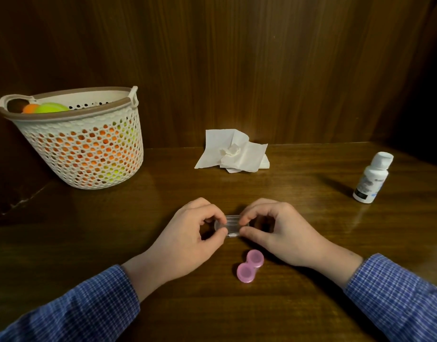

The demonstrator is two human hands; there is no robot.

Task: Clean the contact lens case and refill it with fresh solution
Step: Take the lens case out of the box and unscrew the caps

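A small clear plastic box [232, 224] rests on the wooden table between my two hands. My left hand [188, 240] pinches its left end with thumb and fingers. My right hand [279, 233] pinches its right end the same way. A pink double-cup contact lens case [250, 266] lies on the table just in front of the hands, untouched, with both round cups facing up. A white solution bottle [371, 177] with a white cap stands upright at the right. Crumpled white tissue [233, 151] lies at the back of the table.
A cream perforated basket [84, 149] with orange and green things inside stands at the back left. A dark wooden wall rises right behind the table [311, 304]. Blue checked sleeves cover both forearms.
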